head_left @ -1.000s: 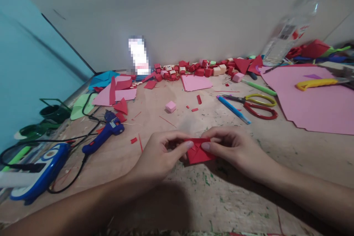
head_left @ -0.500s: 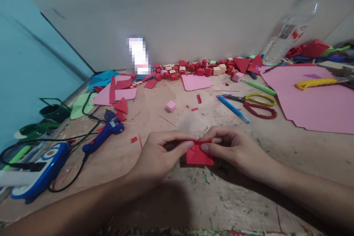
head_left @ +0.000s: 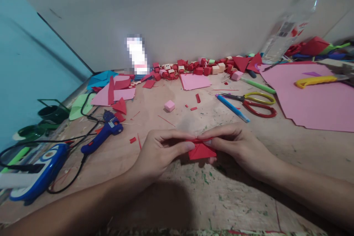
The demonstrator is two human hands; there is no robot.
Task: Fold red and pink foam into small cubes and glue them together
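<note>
A small folded piece of red paper [head_left: 201,151] sits just above the worn wooden table [head_left: 238,199], near its front middle. My left hand [head_left: 160,151] pinches its left edge between thumb and forefinger. My right hand [head_left: 235,145] grips its right and top edge, fingers pressed together over the fold. Both hands meet at the paper's upper edge. Part of the paper is hidden under my fingers.
A blue glue gun [head_left: 102,136] with black cord lies at the left. Scissors [head_left: 254,104] and a blue pen [head_left: 232,108] lie behind my right hand, a large pink sheet [head_left: 315,103] and yellow cutter [head_left: 315,81] at the right. Small paper cubes [head_left: 193,69] line the wall; a clear bottle [head_left: 287,29] leans there.
The red paper has been folded flatter, its visible face now a narrower triangle. My right fingers slid left along its top edge toward my left fingertips. Both hands kept their place.
</note>
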